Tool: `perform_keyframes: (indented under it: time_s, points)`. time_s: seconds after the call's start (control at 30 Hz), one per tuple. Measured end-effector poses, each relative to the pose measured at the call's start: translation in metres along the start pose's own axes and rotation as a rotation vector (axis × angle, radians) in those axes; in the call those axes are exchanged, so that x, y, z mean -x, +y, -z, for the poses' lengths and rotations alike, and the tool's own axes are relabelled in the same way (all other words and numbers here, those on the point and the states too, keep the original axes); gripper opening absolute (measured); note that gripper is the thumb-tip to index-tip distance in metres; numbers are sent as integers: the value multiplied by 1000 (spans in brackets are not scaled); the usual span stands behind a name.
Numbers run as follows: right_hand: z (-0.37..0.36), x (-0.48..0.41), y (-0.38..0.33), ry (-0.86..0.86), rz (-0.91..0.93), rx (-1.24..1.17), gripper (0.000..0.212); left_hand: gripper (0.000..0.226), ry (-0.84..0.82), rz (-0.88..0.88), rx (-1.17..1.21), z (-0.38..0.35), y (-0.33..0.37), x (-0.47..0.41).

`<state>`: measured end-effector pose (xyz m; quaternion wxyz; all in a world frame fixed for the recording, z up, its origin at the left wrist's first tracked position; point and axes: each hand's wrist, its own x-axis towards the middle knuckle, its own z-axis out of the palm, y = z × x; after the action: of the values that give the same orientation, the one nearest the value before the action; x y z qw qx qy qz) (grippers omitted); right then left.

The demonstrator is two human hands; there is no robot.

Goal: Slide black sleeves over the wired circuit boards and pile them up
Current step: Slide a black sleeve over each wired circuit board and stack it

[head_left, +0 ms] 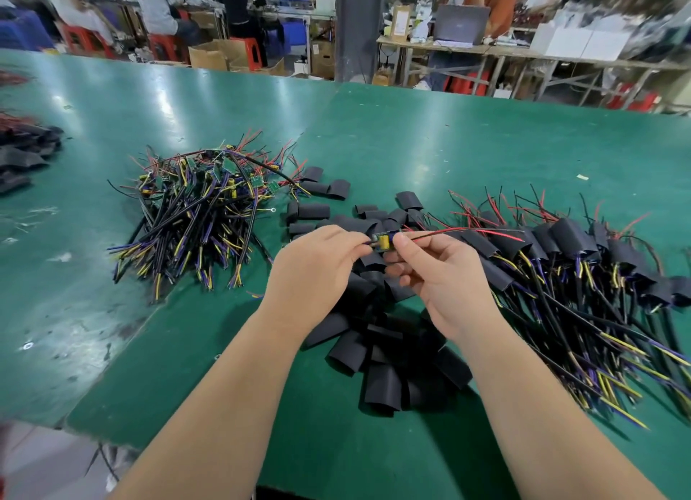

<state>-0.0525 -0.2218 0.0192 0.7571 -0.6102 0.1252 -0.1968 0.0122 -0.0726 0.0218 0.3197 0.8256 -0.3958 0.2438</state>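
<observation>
Worktop (pixel 448 144): green, carries all stock.
Sleeved pile (pixel 583 260), right: finished boards, cables fanned toward the viewer.
Bare pile (pixel 198 215), left: tangled wired boards, unsleeved.
Sleeves (pixel 381 383): loose, scattered centre, beneath both hands.
Left hand (pixel 314 271): grip pinched on the board's dark cable end.
Right hand (pixel 445 282): grip pinched on the other end, beside the red wire (pixel 467 231).
Board (pixel 384 241): held above the sleeves between the hands, yellow capacitor showing, no sleeve on it yet.
Handling, as judged: gather the wires straight, feed them through a sleeve first, then draw it squarely over the capacitor.
Obstruction: the red wire trails over the sleeved pile and may snag.
</observation>
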Motion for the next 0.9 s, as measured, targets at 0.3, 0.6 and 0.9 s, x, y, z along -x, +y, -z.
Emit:
perform_keyframes:
  time_s: [0.3,0.6,0.9]
  points:
    - [-13,-6,27,4,227,1276,54,12,203,222,40,3,-25,-2]
    - [-14,-13,17,137,367,1299,15,12,183,199,65,1,-27,0]
    - [13,-4,-9,235,319,955,28,10,231,202,31,2,-30,1]
